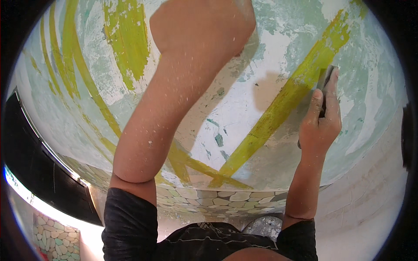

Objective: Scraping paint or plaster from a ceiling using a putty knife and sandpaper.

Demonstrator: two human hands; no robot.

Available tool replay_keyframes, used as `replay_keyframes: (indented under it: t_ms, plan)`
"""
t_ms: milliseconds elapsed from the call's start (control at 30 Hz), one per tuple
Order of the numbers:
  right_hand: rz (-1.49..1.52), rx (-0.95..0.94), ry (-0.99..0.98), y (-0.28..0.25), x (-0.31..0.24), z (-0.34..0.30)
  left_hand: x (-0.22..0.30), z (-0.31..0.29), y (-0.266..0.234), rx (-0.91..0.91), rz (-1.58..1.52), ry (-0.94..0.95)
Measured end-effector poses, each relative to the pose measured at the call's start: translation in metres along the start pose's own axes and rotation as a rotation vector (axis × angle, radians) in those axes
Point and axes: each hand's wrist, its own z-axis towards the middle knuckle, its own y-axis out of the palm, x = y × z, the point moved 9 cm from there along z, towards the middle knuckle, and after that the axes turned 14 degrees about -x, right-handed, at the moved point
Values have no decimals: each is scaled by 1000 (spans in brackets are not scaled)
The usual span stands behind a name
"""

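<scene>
My left hand (202, 28) is raised to the upper part of a painted wall (226, 130). Its back and wrist show, but its fingers are hidden, so what it may hold cannot be seen. Pale dust specks cover that forearm. My right hand (321, 119) is closed around a flat, dark, trowel-like tool (326, 78), seen nearly edge-on. The tool is at the wall's surface, beside a broad yellow-green stripe (278, 102). White patches and worn pale green paint surround both hands.
Below the painted area runs a band of pebble-shaped stone tile (235, 199). A round, splattered container (263, 227) stands low, near my right elbow. Far left is a dark, framed panel (48, 161), and more stone tile (56, 239) lies beneath it.
</scene>
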Motion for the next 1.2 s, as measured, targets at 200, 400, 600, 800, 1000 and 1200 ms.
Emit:
replay_keyframes:
  t_ms: [200, 400, 600, 800, 1000, 1200]
  plan:
    - [22, -235, 119, 3, 3, 4, -4, -53, 39, 80, -9, 74]
    - [22, -269, 34, 7, 1, 9, 4, 2, 3, 48, 4, 124]
    - [75, -291, 17, 7, 6, 12, 11, -6, 12, 21, 25, 166]
    - [111, -316, 61, 12, 14, 8, 18, -25, 29, 117, 18, 283]
    - [133, -265, 22, 10, 11, 9, 18, 27, -35, 154, 50, 85]
    - [132, -320, 101, 9, 19, 6, 17, -27, 30, 33, -55, 270]
